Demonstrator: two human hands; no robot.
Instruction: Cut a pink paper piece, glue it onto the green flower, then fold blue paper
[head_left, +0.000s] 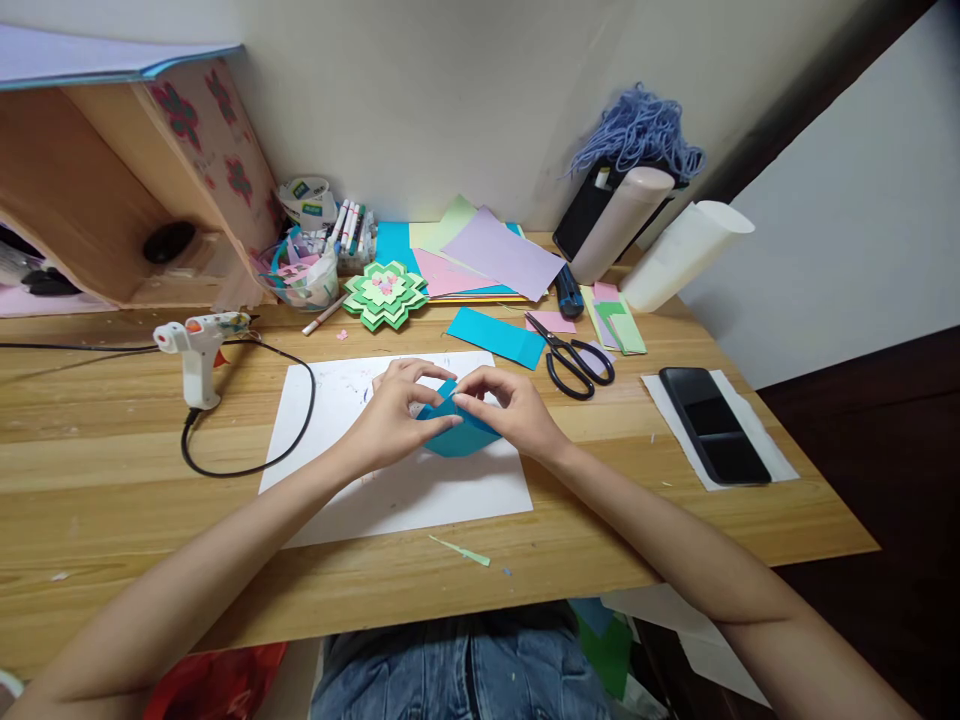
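Both my hands meet over a white sheet (390,490) in the middle of the wooden desk (112,470). My left hand (397,410) and my right hand (506,405) pinch a folded piece of blue paper (457,435) between their fingertips, thumbs pressed on its upper fold. The paper rests low on the white sheet, partly hidden under my fingers.
A white glue gun (196,345) with a black cord stands at left. Black scissors (574,362), a blue paper strip (495,335), a green layered paper flower (384,292) and coloured sheets (487,260) lie behind. A black phone (712,425) lies at right. Markers and a cup of scraps (307,275) stand at the back.
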